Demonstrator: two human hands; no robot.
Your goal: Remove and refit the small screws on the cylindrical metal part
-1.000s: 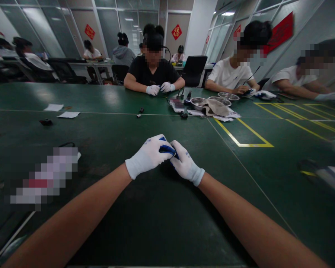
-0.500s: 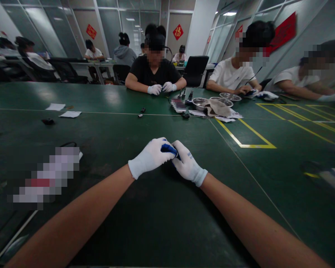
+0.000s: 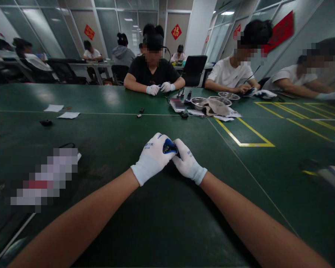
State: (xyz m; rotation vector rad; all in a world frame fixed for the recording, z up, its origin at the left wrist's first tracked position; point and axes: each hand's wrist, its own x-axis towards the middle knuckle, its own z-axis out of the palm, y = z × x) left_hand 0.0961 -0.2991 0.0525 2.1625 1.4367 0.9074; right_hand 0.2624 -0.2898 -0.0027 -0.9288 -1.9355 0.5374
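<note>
My left hand point(image 3: 156, 152), in a white glove with blue on the palm side, curls round a small dark object point(image 3: 169, 148) above the green table point(image 3: 145, 223). Only part of that object shows, between thumb and fingers; its kind cannot be made out. My right hand point(image 3: 186, 159), gloved alike, meets the left at the fingertips. Its fingers are closed at the object's right end, mostly hidden behind the thumb and back of the hand.
A blurred-out pale pack point(image 3: 48, 175) lies left. Paper slips point(image 3: 69, 115) and a black piece point(image 3: 46, 123) lie beyond it. Steel bowls point(image 3: 198, 102) with a grey cloth point(image 3: 216, 107) stand ahead right, near yellow tape point(image 3: 257, 144). Gloved co-workers sit across the table.
My left hand has rolled, its back now turned more toward me, so more of the dark object shows. The right hand stays nearly in place. The view has shifted slightly.
</note>
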